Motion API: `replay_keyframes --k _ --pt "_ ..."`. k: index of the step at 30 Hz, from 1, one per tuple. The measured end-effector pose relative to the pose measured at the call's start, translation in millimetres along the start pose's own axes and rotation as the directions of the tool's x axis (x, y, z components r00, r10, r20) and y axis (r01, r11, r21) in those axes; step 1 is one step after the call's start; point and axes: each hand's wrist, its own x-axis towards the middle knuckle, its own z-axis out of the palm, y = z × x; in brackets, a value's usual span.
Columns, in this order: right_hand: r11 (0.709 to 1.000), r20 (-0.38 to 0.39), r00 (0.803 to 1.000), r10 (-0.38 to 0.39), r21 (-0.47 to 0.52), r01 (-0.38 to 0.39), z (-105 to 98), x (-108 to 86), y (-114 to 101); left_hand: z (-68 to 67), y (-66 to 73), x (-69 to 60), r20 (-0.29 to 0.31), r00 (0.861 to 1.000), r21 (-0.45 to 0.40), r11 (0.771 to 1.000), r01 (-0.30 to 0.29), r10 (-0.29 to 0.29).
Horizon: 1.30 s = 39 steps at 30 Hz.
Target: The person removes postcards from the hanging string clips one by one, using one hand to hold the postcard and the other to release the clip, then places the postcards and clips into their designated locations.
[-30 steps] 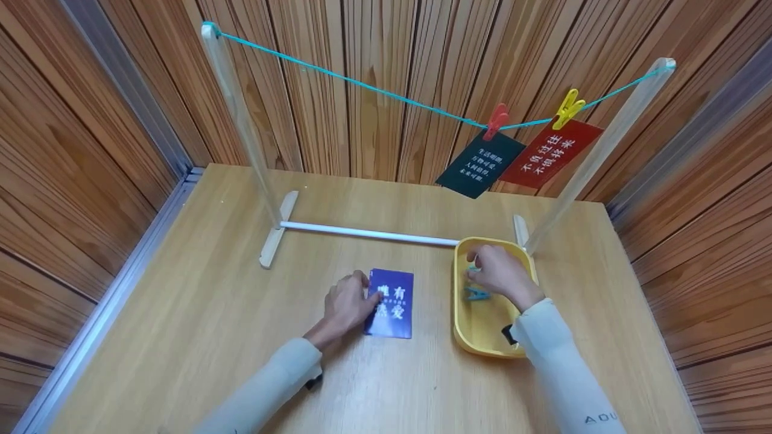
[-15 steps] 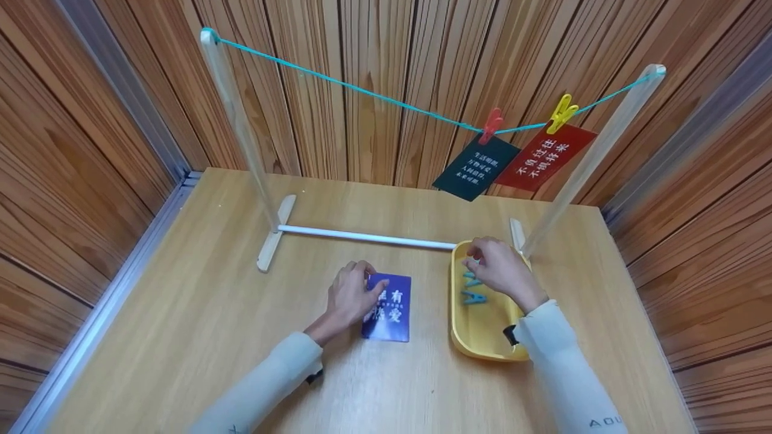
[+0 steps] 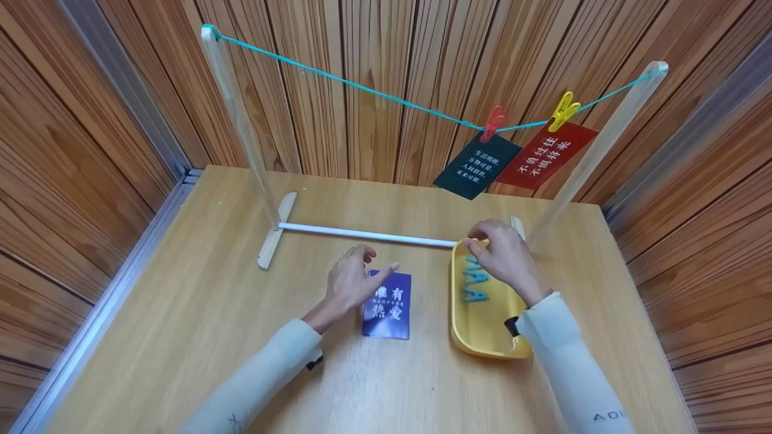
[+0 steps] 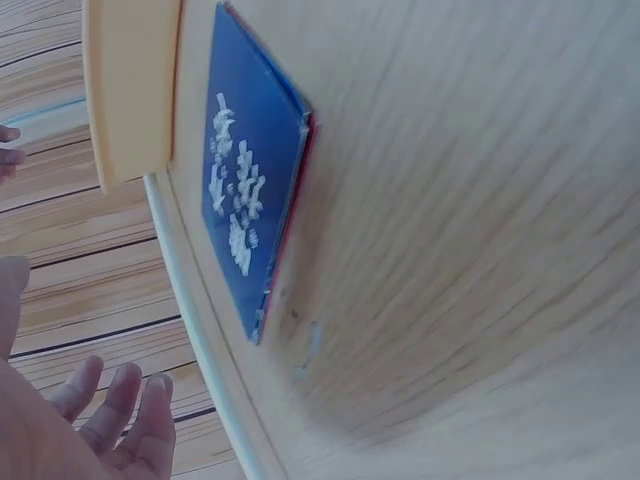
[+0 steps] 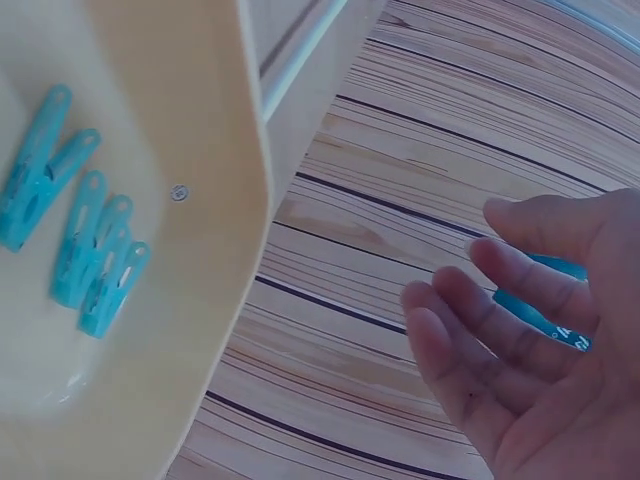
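blue card stack (image 3: 391, 310) (flat), teal pegs (image 5: 75, 255)

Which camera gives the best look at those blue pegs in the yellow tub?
The right wrist view. It looks into the yellow tub from close up, so the blue pegs appear large. The head view shows them smaller, from above; the left wrist view shows part of the tub but no pegs.

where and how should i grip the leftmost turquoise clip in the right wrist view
Probably best to pinch the turquoise clip across its two handles, coming down from above. It lies on the floor of the yellow basket, whose walls rise around it, and its handles spread in a V, so a squeeze there should likely open it too.
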Motion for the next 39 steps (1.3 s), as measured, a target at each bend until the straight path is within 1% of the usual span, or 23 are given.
replay_keyframes --k 2,5,9,11,14,18,21,25,30,34,37,39 --pt "1.0 -0.031 1.0 0.001 0.021 -0.001 -1 0.1 -2 -2.7 3.4 2.6 0.0 1.0 -0.007 1.0 0.008 -0.008" --pt "0.998 -0.093 0.996 -0.013 0.059 0.019 -3 0.5 -7 -7.6 9.2 6.9 -0.001 1.0 -0.019 1.0 0.02 -0.02" --pt "0.992 -0.183 0.983 -0.027 0.113 0.049 -10 2.0 -13 -16.4 18.9 16.5 -0.006 1.0 -0.056 0.998 0.026 -0.026" --pt "0.988 -0.222 0.975 -0.025 0.141 0.057 -13 2.4 -16 -20.4 23.2 21.6 -0.008 1.0 -0.07 0.997 0.019 -0.019" --pt "0.983 -0.272 0.962 -0.02 0.17 0.068 -18 2.7 -21 -25.4 28.3 28.2 -0.009 1.0 -0.069 0.998 -0.003 0.003" --pt "0.979 -0.329 0.944 -0.025 0.183 0.089 -21 4.0 -25 -30.1 34.7 35.9 -0.005 1.0 -0.064 0.997 -0.031 0.031" --pt "0.978 -0.371 0.928 -0.04 0.178 0.113 -24 6.1 -28 -33.3 40.5 40.9 -0.001 0.999 -0.084 0.995 -0.048 0.048" --pt "0.971 -0.43 0.9 -0.069 0.177 0.159 -30 10.0 -31 -38.3 48.1 45.0 -0.013 0.997 -0.114 0.991 -0.073 0.072" --pt "0.953 -0.515 0.85 -0.109 0.187 0.236 -39 14.1 -36 -44.2 57.5 50.0 -0.028 0.994 -0.152 0.982 -0.113 0.11" --pt "0.953 -0.568 0.814 -0.125 0.16 0.258 -45 16.3 -40 -46.3 65.5 55.9 -0.007 0.989 -0.168 0.975 -0.149 0.149" --pt "0.955 -0.595 0.792 -0.137 0.132 0.264 -51 17.9 -44 -46.6 72.8 60.5 0.009 0.984 -0.176 0.969 -0.176 0.18" --pt "0.956 -0.607 0.781 -0.144 0.119 0.268 -56 19.1 -47 -46.6 79.3 63.7 0.021 0.981 -0.183 0.966 -0.184 0.191"
